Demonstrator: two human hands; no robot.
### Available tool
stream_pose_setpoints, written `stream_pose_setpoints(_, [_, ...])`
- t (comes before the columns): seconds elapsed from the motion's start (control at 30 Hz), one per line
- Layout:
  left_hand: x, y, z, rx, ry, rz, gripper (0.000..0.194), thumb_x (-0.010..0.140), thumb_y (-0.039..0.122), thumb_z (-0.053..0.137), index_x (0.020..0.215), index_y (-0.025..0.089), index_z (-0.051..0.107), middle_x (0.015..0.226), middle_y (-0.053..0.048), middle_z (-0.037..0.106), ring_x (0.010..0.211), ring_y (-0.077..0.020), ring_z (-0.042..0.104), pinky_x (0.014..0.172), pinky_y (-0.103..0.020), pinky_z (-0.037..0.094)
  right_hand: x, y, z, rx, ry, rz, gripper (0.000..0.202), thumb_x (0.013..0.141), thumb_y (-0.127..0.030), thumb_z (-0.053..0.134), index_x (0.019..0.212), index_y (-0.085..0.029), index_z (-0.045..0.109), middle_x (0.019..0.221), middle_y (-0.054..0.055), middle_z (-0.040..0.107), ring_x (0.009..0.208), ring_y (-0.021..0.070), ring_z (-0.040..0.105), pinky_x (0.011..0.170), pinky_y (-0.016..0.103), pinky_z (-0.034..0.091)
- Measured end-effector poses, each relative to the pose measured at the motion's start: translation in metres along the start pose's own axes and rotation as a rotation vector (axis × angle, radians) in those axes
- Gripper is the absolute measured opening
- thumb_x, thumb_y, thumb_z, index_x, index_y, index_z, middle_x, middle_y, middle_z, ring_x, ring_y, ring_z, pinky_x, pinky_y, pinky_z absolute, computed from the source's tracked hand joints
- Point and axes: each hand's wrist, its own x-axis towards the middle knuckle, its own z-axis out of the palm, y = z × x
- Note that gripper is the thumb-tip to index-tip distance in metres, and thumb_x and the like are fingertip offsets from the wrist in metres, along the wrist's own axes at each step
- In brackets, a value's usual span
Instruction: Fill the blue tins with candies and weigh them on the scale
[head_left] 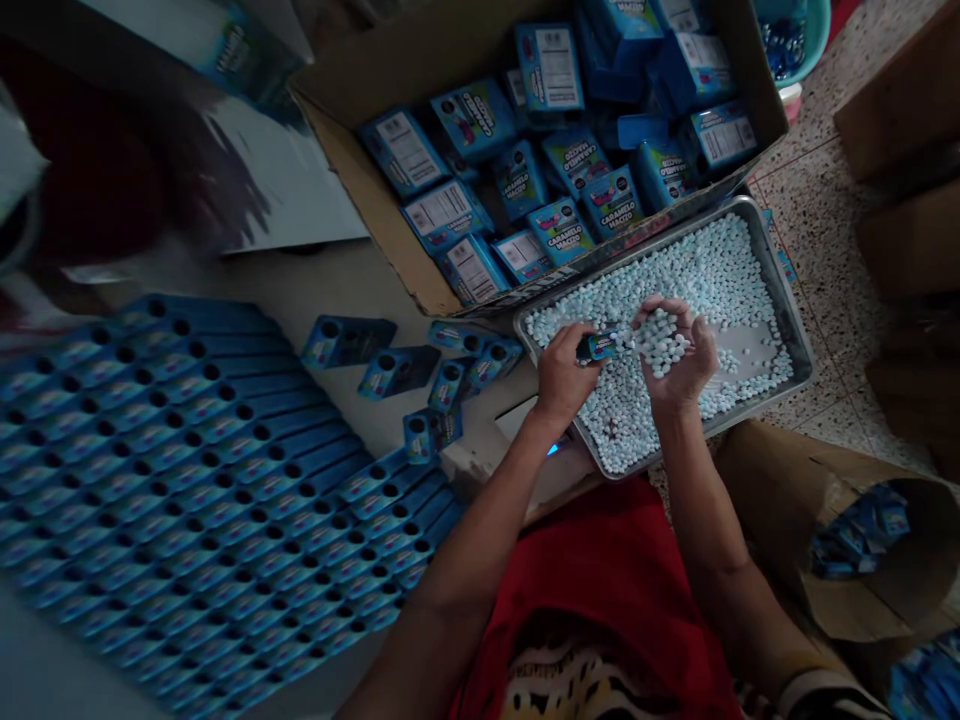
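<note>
Over the metal tray [799, 352], the left hand's [564, 377] fingers grasp a small blue candy box [598, 347]; the right hand [691, 374], palm up, loosely cups pale candies [661, 345]. Plenty remain in the tray; whether the rowed boxes [187, 480] are filled is unclear.

Smooth, matt pellets [619, 400] lie in a tray [802, 360] of smooth, dully shining metal. Small boxes [559, 230] of printed card with a slight gloss sit in a carton [420, 55] of matt cardboard; the red garment [592, 540] is matt cloth.
</note>
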Motion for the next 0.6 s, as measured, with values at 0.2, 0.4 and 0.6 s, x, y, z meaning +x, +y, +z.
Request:
stream_pose_setpoints(0.2, [-0.005, 0.003, 0.0, 0.022, 0.033, 0.013, 0.041, 0.074, 0.003, 0.089, 0.106, 0.023, 0.071, 0.107, -0.004, 0.078, 0.106, -0.0262, 0.075, 0.092, -0.033, 0.056, -0.004, 0.004, 0.007, -0.078, 0.114, -0.018, 0.049, 0.095, -0.074, 0.061, 0.077, -0.029, 0.07, 0.081, 0.002, 0.062, 0.084, 0.0209, 0.064, 0.094, 0.042, 0.055])
stream_pose_setpoints(0.4, [-0.008, -0.007, 0.006, -0.051, 0.047, 0.011, 0.039, 0.074, 0.005, 0.087, 0.105, 0.023, 0.071, 0.105, -0.003, 0.077, 0.104, -0.0255, 0.074, 0.093, -0.033, 0.056, 0.005, 0.008, -0.024, 0.089, 0.267, 0.122, 0.048, 0.092, -0.076, 0.064, 0.094, -0.03, 0.077, 0.102, 0.006, 0.073, 0.091, 0.022, 0.065, 0.091, 0.043, 0.058])
stream_pose_setpoints(0.6, [-0.017, -0.023, 0.014, -0.274, -0.019, -0.141, 0.036, 0.076, 0.01, 0.085, 0.106, 0.024, 0.072, 0.107, -0.001, 0.079, 0.104, -0.0242, 0.076, 0.096, -0.033, 0.058, 0.005, -0.001, -0.083, -0.345, 0.343, 0.242, 0.045, 0.088, -0.069, 0.073, 0.102, -0.027, 0.076, 0.113, 0.008, 0.075, 0.103, 0.0234, 0.069, 0.091, 0.041, 0.06])
